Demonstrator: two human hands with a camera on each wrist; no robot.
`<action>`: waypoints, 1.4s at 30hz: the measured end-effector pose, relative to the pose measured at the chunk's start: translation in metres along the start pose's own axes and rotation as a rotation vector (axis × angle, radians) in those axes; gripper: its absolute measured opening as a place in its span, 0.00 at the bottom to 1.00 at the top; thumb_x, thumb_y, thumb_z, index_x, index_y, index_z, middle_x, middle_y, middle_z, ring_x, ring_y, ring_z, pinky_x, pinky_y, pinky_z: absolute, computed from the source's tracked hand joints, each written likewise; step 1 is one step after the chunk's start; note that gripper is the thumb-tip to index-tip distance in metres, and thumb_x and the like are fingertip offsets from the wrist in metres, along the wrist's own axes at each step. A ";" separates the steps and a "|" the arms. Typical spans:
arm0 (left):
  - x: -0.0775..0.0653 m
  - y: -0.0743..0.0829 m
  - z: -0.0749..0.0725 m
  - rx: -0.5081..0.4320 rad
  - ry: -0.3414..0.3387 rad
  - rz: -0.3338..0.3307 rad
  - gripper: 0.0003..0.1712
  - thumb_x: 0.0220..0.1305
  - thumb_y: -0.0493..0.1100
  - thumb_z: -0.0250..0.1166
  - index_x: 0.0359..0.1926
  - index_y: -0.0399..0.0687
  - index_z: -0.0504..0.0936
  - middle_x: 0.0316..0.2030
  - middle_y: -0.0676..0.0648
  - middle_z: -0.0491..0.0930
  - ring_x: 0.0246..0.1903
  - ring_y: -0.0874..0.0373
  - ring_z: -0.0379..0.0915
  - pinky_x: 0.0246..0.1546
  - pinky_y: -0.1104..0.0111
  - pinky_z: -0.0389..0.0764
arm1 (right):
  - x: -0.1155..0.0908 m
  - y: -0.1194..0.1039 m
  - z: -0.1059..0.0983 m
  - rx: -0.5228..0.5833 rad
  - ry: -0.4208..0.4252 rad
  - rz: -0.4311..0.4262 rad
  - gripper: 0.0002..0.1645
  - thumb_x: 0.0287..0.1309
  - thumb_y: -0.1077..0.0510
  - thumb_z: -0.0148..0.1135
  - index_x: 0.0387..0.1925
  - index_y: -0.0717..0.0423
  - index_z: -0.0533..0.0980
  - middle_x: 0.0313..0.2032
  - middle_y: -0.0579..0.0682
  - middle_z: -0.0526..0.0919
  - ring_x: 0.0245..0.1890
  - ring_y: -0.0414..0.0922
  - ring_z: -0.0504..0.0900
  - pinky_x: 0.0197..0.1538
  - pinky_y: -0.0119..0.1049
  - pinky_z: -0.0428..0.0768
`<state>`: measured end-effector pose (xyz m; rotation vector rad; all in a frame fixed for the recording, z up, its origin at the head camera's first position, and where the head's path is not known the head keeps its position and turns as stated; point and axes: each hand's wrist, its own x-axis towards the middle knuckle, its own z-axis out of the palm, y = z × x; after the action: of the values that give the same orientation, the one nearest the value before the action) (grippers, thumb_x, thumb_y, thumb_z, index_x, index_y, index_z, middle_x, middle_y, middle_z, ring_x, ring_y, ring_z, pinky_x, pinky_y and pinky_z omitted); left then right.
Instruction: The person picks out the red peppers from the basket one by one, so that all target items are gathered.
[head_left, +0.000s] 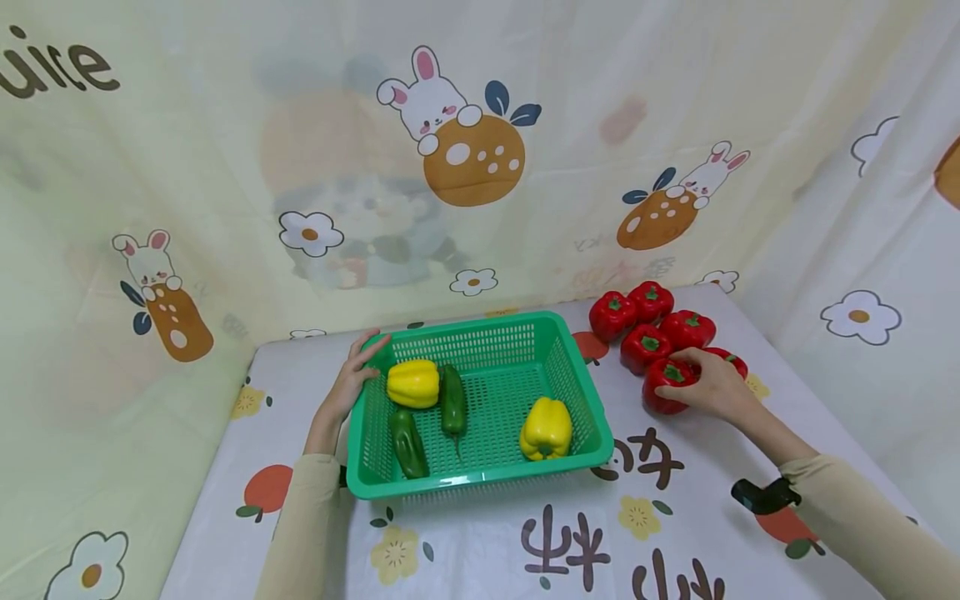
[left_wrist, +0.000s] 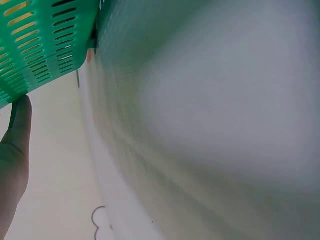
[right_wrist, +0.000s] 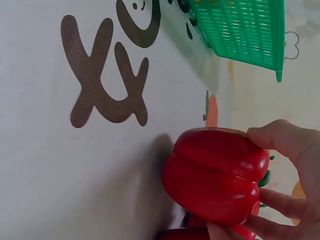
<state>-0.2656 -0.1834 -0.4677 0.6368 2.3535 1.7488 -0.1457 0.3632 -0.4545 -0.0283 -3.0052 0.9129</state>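
Note:
My right hand (head_left: pixel 708 383) grips a red bell pepper (head_left: pixel 667 385), thumb on one side and fingers on the other. In the right wrist view the held pepper (right_wrist: pixel 215 175) lies sideways in the picture, its green stem toward the palm. More red bell peppers (head_left: pixel 646 348) cluster right beside it. My left hand (head_left: pixel 349 385) rests at the left rim of a green plastic basket (head_left: pixel 491 477), its fingers extended and spread. One finger (left_wrist: pixel 21 120) touches the slotted basket wall in the left wrist view. Inside the basket lie yellow bell peppers (head_left: pixel 546 429) and green chili peppers (head_left: pixel 453 402).
A patterned cloth (head_left: pixel 570 533) covers the table. A curtain with rabbit prints (head_left: pixel 225 167) hangs behind and along the sides. The basket's right wall stands between its contents and the red peppers. A black strap (head_left: pixel 765 497) circles the right wrist.

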 end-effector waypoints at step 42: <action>-0.001 0.006 0.000 -0.008 0.002 -0.013 0.33 0.63 0.22 0.48 0.71 0.28 0.60 0.75 0.32 0.41 0.74 0.36 0.30 0.67 0.37 0.40 | -0.006 -0.006 0.025 -0.233 0.148 0.002 0.44 0.45 0.45 0.75 0.56 0.69 0.71 0.45 0.70 0.75 0.41 0.63 0.77 0.32 0.55 0.82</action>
<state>-0.2630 -0.1823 -0.4626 0.6177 2.3453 1.7542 -0.1404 0.3440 -0.4715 -0.0937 -2.9536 0.5307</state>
